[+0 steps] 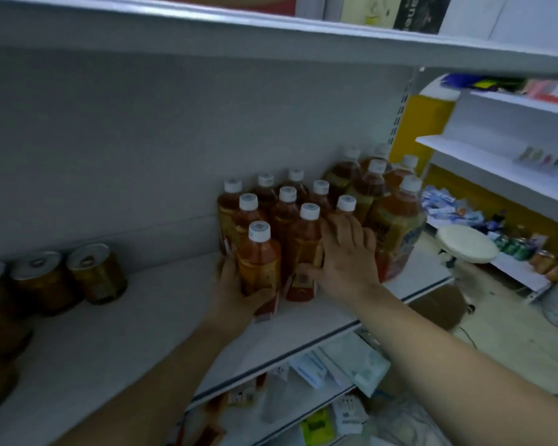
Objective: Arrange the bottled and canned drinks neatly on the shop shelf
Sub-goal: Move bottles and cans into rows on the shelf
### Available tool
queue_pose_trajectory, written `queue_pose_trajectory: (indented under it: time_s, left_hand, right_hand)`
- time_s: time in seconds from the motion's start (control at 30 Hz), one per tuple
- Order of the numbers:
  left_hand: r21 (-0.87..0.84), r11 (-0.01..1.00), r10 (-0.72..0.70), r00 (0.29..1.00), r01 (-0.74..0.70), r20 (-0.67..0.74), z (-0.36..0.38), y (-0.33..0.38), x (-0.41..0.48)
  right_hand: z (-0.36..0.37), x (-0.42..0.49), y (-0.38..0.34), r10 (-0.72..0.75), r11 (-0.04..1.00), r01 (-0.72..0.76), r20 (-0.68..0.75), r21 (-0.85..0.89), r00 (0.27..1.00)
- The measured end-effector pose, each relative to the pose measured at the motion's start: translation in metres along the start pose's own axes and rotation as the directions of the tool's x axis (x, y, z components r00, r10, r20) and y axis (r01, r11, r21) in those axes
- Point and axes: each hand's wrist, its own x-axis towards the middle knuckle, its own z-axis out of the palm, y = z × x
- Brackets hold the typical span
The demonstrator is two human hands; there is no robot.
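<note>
Gripping the front bottle (259, 262), left hand (236, 292) beside bare shelf (136, 320).

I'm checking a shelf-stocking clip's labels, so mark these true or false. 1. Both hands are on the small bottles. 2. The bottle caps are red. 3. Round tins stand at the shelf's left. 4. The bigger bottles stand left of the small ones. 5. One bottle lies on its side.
1. True: the left hand wraps the front small amber white-capped bottle; the right hand presses against the neighbouring bottles.
2. False: the caps are white.
3. True: gold-brown tins with pull-tab lids stand there.
4. False: the larger amber bottles stand to their right.
5. False: all visible bottles are upright.
</note>
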Motion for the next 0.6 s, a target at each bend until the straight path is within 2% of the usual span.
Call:
queue_pose_trajectory:
  time_s: [0.1,0.2,0.3,0.37,0.4,0.5,0.6]
  left_hand:
    - [0.006,1.0,-0.006,0.996,0.007,-0.088,0.021,0.008,0.002]
    - [-0.026,0.999,-0.039,0.993,0.036,-0.112,0.037,0.019,0.005]
    - [-0.077,0.996,-0.056,0.988,0.045,-0.141,0.044,0.017,0.006]
    - [-0.093,0.995,-0.061,0.981,0.045,-0.185,0.048,0.016,0.005]
    - [-0.093,0.995,-0.059,0.977,0.04,-0.206,0.051,0.017,0.004]
    - [-0.124,0.992,-0.036,0.967,0.004,-0.253,0.06,0.023,0.004]
    - [-0.144,0.989,-0.017,0.956,-0.026,-0.292,0.063,0.025,0.004]
  right_hand:
    - [-0.002,0.004,0.011,-0.082,0.995,0.084,-0.037,0.049,0.996]
    - [-0.01,0.013,0.031,-0.178,0.98,0.187,-0.12,0.071,0.977]
    - [-0.015,0.04,0.049,-0.217,0.974,0.211,0.086,0.077,0.972]
    - [-0.011,0.053,0.056,-0.227,0.965,0.187,0.226,0.186,0.947]
    - [-0.009,0.057,0.057,-0.25,0.949,0.185,0.252,0.255,0.935]
    - [-0.001,0.055,0.065,-0.329,0.896,0.261,0.141,0.359,0.934]
    - [0.011,0.047,0.072,-0.305,0.842,0.27,0.0,0.467,0.952]
